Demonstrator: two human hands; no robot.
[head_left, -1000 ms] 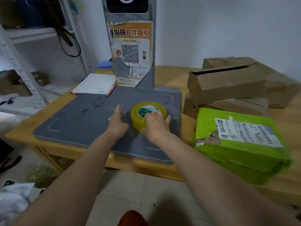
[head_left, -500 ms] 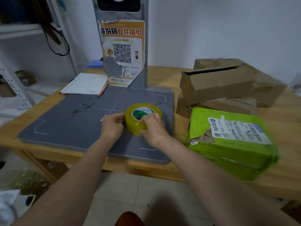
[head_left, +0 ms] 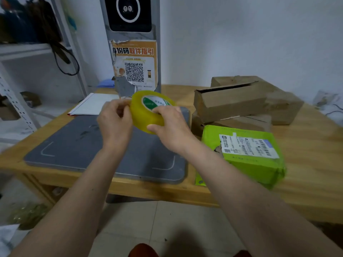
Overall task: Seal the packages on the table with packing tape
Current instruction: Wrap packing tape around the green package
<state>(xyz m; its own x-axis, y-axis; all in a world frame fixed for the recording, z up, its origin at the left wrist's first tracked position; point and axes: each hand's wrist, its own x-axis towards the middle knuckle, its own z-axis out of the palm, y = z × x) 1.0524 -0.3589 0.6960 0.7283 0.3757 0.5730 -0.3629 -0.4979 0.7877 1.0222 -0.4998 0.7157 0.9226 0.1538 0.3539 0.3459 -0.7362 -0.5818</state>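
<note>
Figure: locating the free end of the tape. The right hand (head_left: 171, 130) is grasping the tape roll (head_left: 151, 111) in the air above the grey pad (head_left: 78, 145), with fingers hooked into the core from above and the thumb pressing the roll's lower outer face. The roll is tilting, its open face and green label turning up toward the camera. The left hand (head_left: 115, 121) is lying just beside the roll on its left, fingertips curling against the outer winding in a pinching grip; whether a tape end is already lifting under them cannot be told.

The packages are lying to the right of both hands on the counter (head_left: 306, 175): the green package (head_left: 246, 160), with a torn spot near its white label (head_left: 248, 145), is nearest, and the brown cartons (head_left: 232, 102) are stacked just behind it, the upper one showing an open seam. The right hand is the nearer to them.

As a judgement, the sealing itself is not yet beginning. The coming move is likely turning on the roll's axis: tape will be pulling off leftward, away from the packages, so the roll will probably need carrying rightward over the green package.
</note>
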